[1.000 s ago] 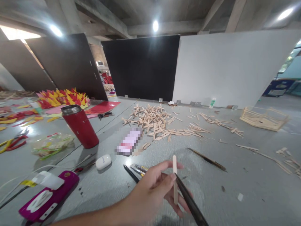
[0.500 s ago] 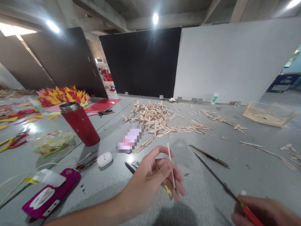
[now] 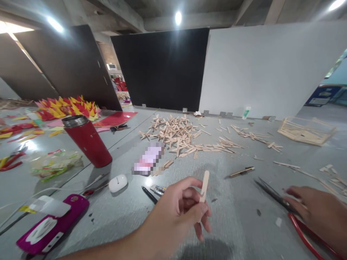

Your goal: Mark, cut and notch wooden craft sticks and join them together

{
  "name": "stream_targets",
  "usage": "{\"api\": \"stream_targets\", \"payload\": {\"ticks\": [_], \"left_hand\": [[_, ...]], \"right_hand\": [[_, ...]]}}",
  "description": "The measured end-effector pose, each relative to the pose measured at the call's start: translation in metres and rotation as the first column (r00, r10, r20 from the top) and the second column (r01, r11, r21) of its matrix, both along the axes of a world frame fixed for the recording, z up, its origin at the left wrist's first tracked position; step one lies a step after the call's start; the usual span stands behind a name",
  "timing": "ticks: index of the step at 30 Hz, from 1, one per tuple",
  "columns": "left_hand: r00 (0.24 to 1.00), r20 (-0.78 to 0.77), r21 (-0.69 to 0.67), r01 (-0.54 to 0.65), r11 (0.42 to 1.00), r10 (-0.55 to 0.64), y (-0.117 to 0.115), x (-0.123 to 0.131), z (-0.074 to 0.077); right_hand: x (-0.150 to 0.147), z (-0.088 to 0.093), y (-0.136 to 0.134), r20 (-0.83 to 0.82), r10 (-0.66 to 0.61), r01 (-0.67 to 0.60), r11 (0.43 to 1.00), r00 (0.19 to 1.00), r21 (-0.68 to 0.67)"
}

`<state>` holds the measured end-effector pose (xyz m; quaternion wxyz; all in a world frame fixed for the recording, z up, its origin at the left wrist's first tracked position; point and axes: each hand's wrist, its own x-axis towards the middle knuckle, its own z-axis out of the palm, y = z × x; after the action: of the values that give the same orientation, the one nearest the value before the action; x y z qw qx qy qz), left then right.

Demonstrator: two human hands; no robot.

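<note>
My left hand (image 3: 187, 213) is closed around a craft stick (image 3: 205, 182), its rounded end pointing up. A small notch shows in the stick's edge near my fingers. On the right, my right hand (image 3: 316, 207) holds a pair of scissors (image 3: 278, 198) around the pivot. The scissors' blades point to the upper left and look slightly apart, with the red handles below my hand. A slim brownish tool (image 3: 241, 172) lies on the table just beyond the blade tips. Beside my left hand are a black pen (image 3: 149, 194) and a box cutter (image 3: 158, 189), partly covered.
A pile of craft sticks (image 3: 176, 131) spreads across the table's middle. Left are a red flask (image 3: 88, 142), a phone (image 3: 148, 159), a white earbud case (image 3: 118, 183) and a purple device (image 3: 52, 225) with cables. A stick frame (image 3: 306, 131) stands far right, before upright panels (image 3: 159, 68).
The stick has turned so its flat face shows. My right hand has moved up, its hold shifting from the scissors' handles to the pivot. The slim tool has swung round.
</note>
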<state>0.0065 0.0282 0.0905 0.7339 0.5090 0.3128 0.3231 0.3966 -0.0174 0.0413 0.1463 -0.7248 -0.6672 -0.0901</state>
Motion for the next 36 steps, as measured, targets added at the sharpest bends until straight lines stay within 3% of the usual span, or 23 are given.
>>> {"api": "stream_targets", "payload": {"ticks": [1,4,5,8,11,16,19,21,23,25,27,29,31,33,36], "left_hand": [[1.0,-0.018,0.0,0.0,1.0,0.0,0.0,0.0,0.0],[0.994,-0.11,0.031,0.029,0.999,-0.025,0.0,-0.002,0.0],[0.989,-0.143,0.047,0.042,0.998,-0.035,0.0,-0.002,0.0],[0.978,-0.204,0.089,0.062,0.994,-0.043,0.0,-0.004,-0.003],[0.964,-0.266,0.181,0.046,0.982,0.003,0.001,-0.005,-0.007],[0.941,-0.292,0.475,-0.013,0.88,0.171,0.004,-0.006,-0.007],[0.952,-0.254,0.494,-0.026,0.869,0.172,0.005,-0.007,-0.006],[0.956,-0.25,0.47,-0.02,0.882,0.155,0.006,-0.007,-0.006],[0.955,-0.266,0.425,-0.004,0.905,0.129,0.006,-0.007,-0.008],[0.954,-0.289,0.366,0.027,0.93,0.086,0.005,-0.007,-0.01],[0.958,-0.284,0.314,0.054,0.948,0.04,0.004,-0.007,-0.012],[0.961,-0.275,0.291,0.067,0.954,0.016,0.003,-0.007,-0.016],[0.959,-0.283,0.292,0.073,0.954,0.013,0.003,-0.006,-0.019],[0.954,-0.298,0.284,0.05,0.958,0.038,0.003,-0.004,-0.023],[0.938,-0.331,0.285,-0.004,0.959,0.102,0.004,-0.001,-0.029]], "right_hand": [[-0.011,0.001,0.01,0.015,0.108,-0.106,0.99,0.994,-0.092],[-0.037,-0.009,0.042,0.061,0.425,-0.417,0.903,0.903,-0.106],[-0.043,-0.015,0.052,0.07,0.454,-0.445,0.888,0.888,-0.114],[-0.058,-0.028,0.071,0.074,0.488,-0.478,0.87,0.869,-0.119],[-0.073,-0.027,0.074,0.06,0.512,-0.504,0.856,0.857,-0.111],[-0.096,-0.009,0.055,-0.021,0.502,-0.502,0.865,0.865,0.013],[-0.109,-0.004,0.038,-0.115,0.477,-0.467,0.878,0.871,0.103],[-0.121,0.0,0.028,-0.269,0.455,-0.428,0.891,0.849,0.154],[-0.134,0.004,0.021,-0.519,0.397,-0.358,0.917,0.757,0.179],[-0.144,0.01,0.017,-0.775,0.327,-0.286,0.938,0.541,0.196],[-0.15,0.018,0.016,-0.897,0.317,-0.195,0.944,0.309,0.266],[-0.152,0.025,0.014,-0.924,0.307,-0.098,0.951,0.226,0.292],[-0.153,0.03,0.009,-0.937,0.213,-0.07,0.977,0.278,0.201],[-0.155,0.032,0.002,-0.92,0.123,-0.136,0.988,0.371,0.077],[-0.158,0.029,-0.009,-0.818,0.148,-0.289,0.957,0.555,-0.023]]}}
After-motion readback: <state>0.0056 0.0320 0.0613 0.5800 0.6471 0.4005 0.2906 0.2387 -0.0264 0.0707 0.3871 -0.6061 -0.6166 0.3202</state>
